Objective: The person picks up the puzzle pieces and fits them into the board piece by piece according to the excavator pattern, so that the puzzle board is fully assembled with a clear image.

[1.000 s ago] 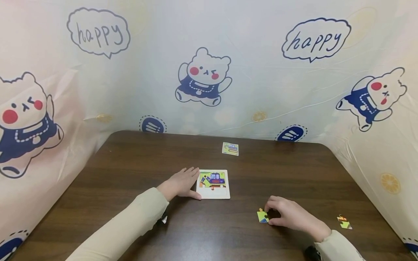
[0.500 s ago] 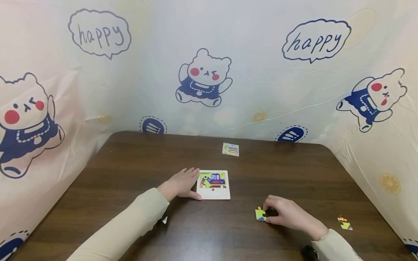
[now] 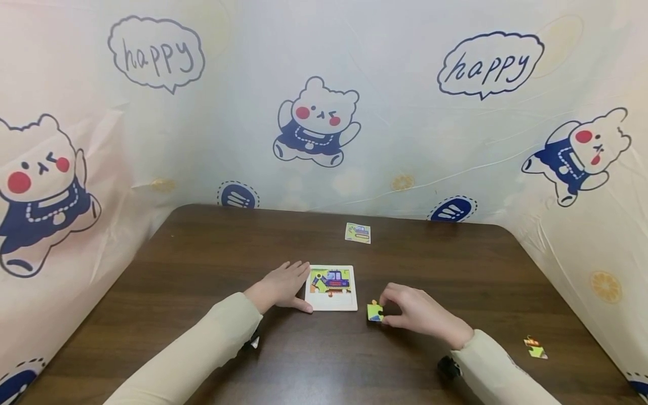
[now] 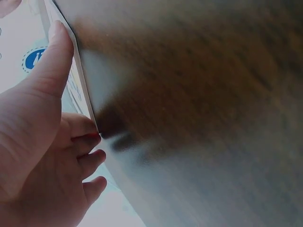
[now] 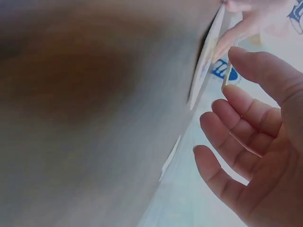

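Yellow-green-blue puzzle piece (image 3: 375,311), dark brown table (image 3: 202,247)

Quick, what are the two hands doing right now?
Left hand: open, fingers resting flat against the left edge of the puzzle board.
Right hand: pinching a yellow-green puzzle piece.

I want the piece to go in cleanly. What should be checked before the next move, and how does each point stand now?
1. Piece pinched by the right hand: ok.
2. Left hand rests against the tray at its left edge, steadying it: ok.
3. Tray has an unfilled strip along the bottom: ok.
4. Piece over the gap: not ok, it is just right of the tray.
5. Piece turned to match the gap: cannot tell.
6. Spare pieces and the card lie clear of the path: ok.
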Demonstrator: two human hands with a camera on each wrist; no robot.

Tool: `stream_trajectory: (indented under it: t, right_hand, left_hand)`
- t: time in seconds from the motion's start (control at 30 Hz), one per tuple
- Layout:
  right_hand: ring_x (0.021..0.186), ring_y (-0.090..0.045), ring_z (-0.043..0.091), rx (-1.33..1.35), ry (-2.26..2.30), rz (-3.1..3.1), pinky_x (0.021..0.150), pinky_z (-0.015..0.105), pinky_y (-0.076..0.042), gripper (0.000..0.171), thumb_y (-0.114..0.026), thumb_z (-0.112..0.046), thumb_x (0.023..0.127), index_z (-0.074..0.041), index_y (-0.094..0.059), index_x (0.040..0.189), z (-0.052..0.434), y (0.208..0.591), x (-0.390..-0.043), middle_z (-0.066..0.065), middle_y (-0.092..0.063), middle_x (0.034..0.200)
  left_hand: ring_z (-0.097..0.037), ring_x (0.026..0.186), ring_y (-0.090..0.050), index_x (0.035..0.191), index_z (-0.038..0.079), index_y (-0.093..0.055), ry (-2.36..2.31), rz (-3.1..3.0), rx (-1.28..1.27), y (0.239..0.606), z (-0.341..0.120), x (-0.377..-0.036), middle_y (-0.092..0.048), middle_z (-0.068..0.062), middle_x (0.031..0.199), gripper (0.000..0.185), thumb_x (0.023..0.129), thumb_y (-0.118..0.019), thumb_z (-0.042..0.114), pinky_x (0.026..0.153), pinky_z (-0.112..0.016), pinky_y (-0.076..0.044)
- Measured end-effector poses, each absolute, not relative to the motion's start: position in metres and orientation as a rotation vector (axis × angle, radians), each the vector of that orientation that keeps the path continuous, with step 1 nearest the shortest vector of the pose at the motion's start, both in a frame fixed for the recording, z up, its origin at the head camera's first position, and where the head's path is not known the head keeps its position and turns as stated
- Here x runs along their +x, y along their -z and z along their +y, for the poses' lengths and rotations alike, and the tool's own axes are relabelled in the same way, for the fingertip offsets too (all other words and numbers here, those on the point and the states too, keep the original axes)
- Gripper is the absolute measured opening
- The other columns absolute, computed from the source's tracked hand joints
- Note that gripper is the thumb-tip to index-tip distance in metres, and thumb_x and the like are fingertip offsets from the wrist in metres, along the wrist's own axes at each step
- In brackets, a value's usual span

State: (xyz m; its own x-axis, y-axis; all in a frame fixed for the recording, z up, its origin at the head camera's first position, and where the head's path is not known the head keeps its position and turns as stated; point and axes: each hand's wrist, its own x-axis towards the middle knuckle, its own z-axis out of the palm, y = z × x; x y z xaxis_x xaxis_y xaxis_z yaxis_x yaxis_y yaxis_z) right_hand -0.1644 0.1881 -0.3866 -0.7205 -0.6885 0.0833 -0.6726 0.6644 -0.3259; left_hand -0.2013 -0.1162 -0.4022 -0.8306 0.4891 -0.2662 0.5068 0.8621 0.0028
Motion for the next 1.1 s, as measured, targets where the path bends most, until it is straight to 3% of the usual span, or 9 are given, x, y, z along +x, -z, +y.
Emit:
stream_trajectory:
  t: [0.3, 0.57, 0.9, 1.1]
  right_hand:
    - [0.068, -0.046, 0.007, -1.235, 0.457, 2.800, 0.058, 0.021, -0.043, 0.022, -0.076, -0.027, 0.076, -0.015, -0.064, 0.089, 0.143, 0.386, -0.184, -0.006, -0.054, 0.084]
    - [0.071, -0.050, 0.006, -1.313, 0.425, 2.746, 0.062, 0.020, -0.045, 0.020, -0.072, -0.027, 0.079, -0.013, -0.065, 0.092, 0.105, 0.397, -0.197, -0.006, -0.059, 0.090]
    - [0.064, -0.044, 0.007, -1.353, 0.343, 2.756, 0.052, 0.018, -0.038, 0.013, -0.071, -0.023, 0.076, -0.016, -0.060, 0.076, 0.080, 0.410, -0.210, -0.008, -0.047, 0.073]
    - [0.061, -0.042, 0.006, -1.368, 0.345, 2.750, 0.050, 0.019, -0.035, 0.014, -0.072, -0.021, 0.075, -0.014, -0.060, 0.075, 0.073, 0.406, -0.211, -0.006, -0.048, 0.071]
  left_hand:
    - [-0.028, 0.135, -0.022, 0.142, -0.001, -0.031, 0.116, 2.768, 0.754, 0.402, -0.116, -0.200, -0.026, -0.013, 0.148, 0.102, 0.073, -0.057, 0.069, 0.108, -0.043, -0.018]
    - [-0.028, 0.135, -0.023, 0.142, -0.002, -0.031, 0.094, 2.762, 0.766, 0.401, -0.117, -0.200, -0.026, -0.014, 0.147, 0.102, 0.073, -0.058, 0.068, 0.108, -0.043, -0.018]
    - [-0.028, 0.135, -0.022, 0.142, -0.002, -0.028, 0.076, 2.752, 0.766, 0.401, -0.117, -0.200, -0.025, -0.014, 0.148, 0.102, 0.073, -0.058, 0.067, 0.108, -0.042, -0.018]
    - [-0.028, 0.135, -0.022, 0.142, -0.002, -0.029, 0.089, 2.762, 0.773, 0.401, -0.118, -0.201, -0.026, -0.014, 0.148, 0.103, 0.073, -0.058, 0.068, 0.108, -0.042, -0.018]
